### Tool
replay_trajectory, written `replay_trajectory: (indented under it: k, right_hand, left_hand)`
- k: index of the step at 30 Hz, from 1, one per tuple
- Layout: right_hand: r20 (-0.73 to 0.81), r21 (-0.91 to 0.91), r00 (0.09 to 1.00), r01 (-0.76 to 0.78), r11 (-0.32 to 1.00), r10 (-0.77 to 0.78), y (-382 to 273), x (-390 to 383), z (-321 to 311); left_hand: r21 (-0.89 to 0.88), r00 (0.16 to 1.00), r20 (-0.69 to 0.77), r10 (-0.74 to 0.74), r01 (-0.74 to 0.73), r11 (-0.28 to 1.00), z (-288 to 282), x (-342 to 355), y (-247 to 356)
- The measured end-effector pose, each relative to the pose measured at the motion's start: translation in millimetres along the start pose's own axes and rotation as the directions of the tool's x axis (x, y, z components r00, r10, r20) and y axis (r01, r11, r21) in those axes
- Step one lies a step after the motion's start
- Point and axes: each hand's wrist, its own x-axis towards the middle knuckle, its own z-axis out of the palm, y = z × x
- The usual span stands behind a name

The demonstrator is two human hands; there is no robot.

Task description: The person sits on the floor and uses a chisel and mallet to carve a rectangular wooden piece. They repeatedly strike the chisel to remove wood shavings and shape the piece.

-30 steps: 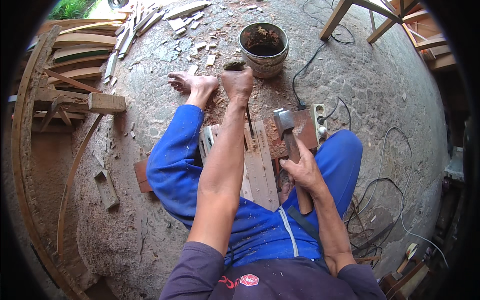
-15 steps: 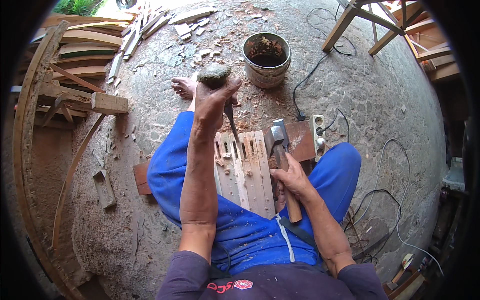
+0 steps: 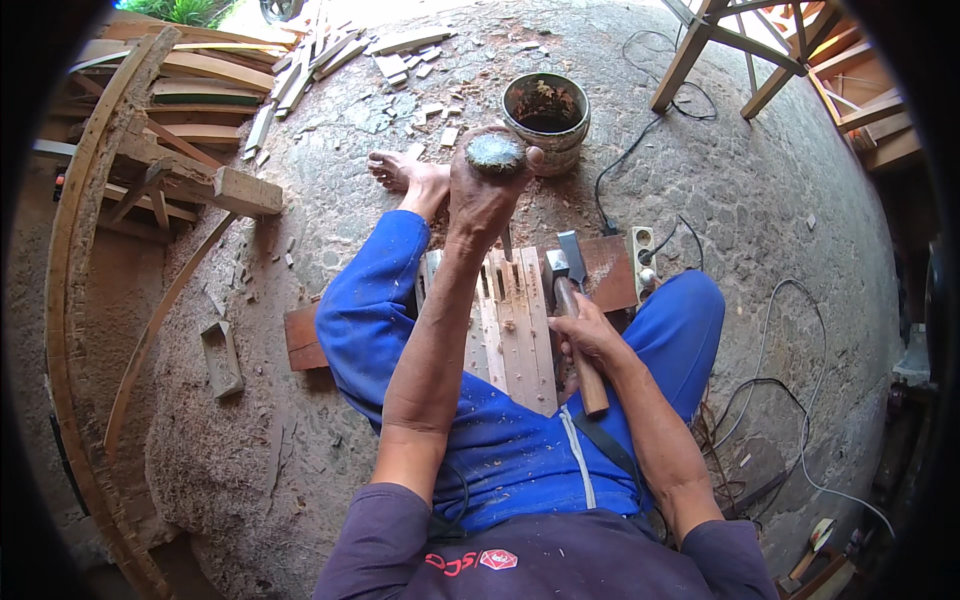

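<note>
My left hand [image 3: 480, 205] is wrapped round a chisel [image 3: 495, 154], its broad, battered butt facing up. The blade points down to the slotted wooden pieces [image 3: 515, 345], which lie side by side between my legs with chips scattered over them. My hand hides most of the blade, so I cannot tell whether its tip sits in a slot. Low by my right thigh, my right hand [image 3: 592, 335] grips a hammer [image 3: 591, 388] by its wooden handle, with the metal head up beside the pieces. A flat dark metal blade [image 3: 572, 254] lies just beyond the hammer head.
A reddish-brown board [image 3: 612, 272] lies under the pieces. Beyond it stand a dirty bucket [image 3: 560, 158] and a power strip [image 3: 642, 255] with cables. Curved wooden frames [image 3: 90, 240] line the left side. Offcuts [image 3: 390, 68] litter the floor ahead; wooden legs [image 3: 685, 65] stand far right.
My left hand has moved right across the pieces with the chisel, which now stands more upright with its butt turned toward me. My right hand still holds the hammer low. The view has shifted slightly.
</note>
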Motion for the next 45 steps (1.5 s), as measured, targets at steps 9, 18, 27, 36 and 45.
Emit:
replay_trajectory:
  k: [9, 18, 27, 36, 45]
  right_hand:
    - [0.003, 0.006, 1.000, -0.028, 1.000, 0.028, -4, -2, -3]
    - [0.003, -0.004, 0.999, -0.049, 0.999, 0.049, -11, -7, 0]
    - [-0.005, -0.017, 0.999, -0.040, 0.999, 0.040, -9, -5, 1]
    - [-0.024, -0.029, 0.997, -0.073, 0.997, 0.072, -12, -7, 1]
    - [-0.007, -0.018, 1.000, -0.007, 1.000, 0.006, -1, 0, -4]
  left_hand:
    - [-0.018, 0.998, -0.010, 0.057, -0.057, 0.998, 9, -4, 0]
    - [-0.075, 0.995, -0.098, 0.005, -0.012, 0.997, -5, 2, -28]
    - [-0.046, 0.992, -0.124, 0.016, -0.022, 0.999, -7, 4, -38]
    - [0.165, 0.978, -0.137, 0.157, -0.133, 0.977, 11, 1, -23]
    - [-0.135, 1.000, -0.008, -0.025, 0.024, 0.991, -7, 15, -29]
